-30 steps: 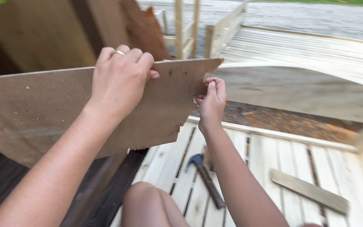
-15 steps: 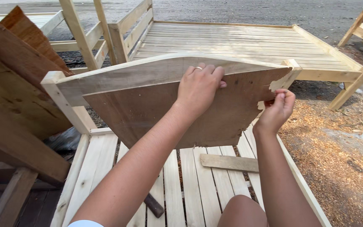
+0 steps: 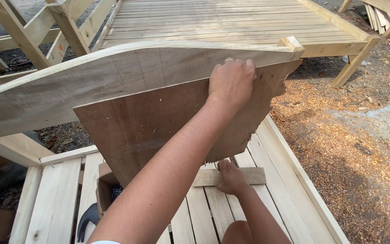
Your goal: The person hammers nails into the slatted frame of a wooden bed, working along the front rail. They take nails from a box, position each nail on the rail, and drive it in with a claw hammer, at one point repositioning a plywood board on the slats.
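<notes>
Hands, two of them, work at one slatted wooden frame point(image 3: 267, 180); left hand point(image 3: 232, 82), fingers curled shut, presses one brown plywood panel point(image 3: 159, 122) against one curved pale board point(image 3: 113, 77); right hand point(image 3: 231, 177), fingers loosely bent, rests on one short wood strip point(image 3: 253, 175) lying across the slats; one small cardboard box point(image 3: 104, 190) stands just beside, contents unclear; one hammer head point(image 3: 86, 219) lies near.

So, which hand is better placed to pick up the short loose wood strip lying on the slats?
The right hand: it already rests on the short wood strip lying on the slats. The left hand is busy, pressing the brown plywood panel against the curved headboard rail.
</notes>
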Tool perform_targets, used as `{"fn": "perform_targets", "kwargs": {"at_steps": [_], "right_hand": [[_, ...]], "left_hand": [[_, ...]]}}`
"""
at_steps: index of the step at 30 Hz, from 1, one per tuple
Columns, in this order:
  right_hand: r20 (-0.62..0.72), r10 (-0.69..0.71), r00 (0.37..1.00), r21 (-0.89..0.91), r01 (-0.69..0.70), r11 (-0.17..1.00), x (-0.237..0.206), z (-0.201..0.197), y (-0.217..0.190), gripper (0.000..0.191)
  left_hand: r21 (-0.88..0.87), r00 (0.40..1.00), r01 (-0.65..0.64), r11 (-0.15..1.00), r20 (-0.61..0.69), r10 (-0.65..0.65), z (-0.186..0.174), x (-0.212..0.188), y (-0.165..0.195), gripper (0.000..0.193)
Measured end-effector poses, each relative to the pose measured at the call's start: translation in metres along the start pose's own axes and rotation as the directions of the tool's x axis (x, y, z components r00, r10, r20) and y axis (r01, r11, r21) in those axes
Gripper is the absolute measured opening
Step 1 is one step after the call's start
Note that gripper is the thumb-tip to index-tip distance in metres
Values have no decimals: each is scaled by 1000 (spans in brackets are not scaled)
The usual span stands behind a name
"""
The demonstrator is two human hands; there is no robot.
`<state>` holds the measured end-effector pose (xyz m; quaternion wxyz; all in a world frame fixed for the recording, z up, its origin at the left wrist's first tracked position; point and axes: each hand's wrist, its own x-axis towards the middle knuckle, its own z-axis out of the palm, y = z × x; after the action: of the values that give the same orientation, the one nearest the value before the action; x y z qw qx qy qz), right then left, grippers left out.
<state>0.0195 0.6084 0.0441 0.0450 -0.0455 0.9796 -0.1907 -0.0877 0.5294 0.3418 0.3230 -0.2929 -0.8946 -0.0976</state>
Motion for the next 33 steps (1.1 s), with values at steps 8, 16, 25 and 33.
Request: {"fn": "perform_targets", "kwargs": {"at_steps": [8, 16, 25, 33], "right_hand": [[136, 96, 986, -284, -53, 957, -32, 0, 46, 70], [-9, 520, 854, -178, -513, 840, -127, -84, 156, 55], [-300, 656, 692, -15, -691, 723, -213, -65, 192, 64], [-199, 592, 781, -102, -618, 780, -187, -46, 149, 64]], "left_hand": [[-63, 967, 175, 983, 197, -159, 45, -2, -20, 28], [-174, 942, 295, 940, 217, -256, 74, -22, -41, 32], [-259, 892, 333, 907, 398, -214, 140, -64, -21, 33], [-279, 791, 310, 909, 607, -83, 209, -165, 13, 36]]}}
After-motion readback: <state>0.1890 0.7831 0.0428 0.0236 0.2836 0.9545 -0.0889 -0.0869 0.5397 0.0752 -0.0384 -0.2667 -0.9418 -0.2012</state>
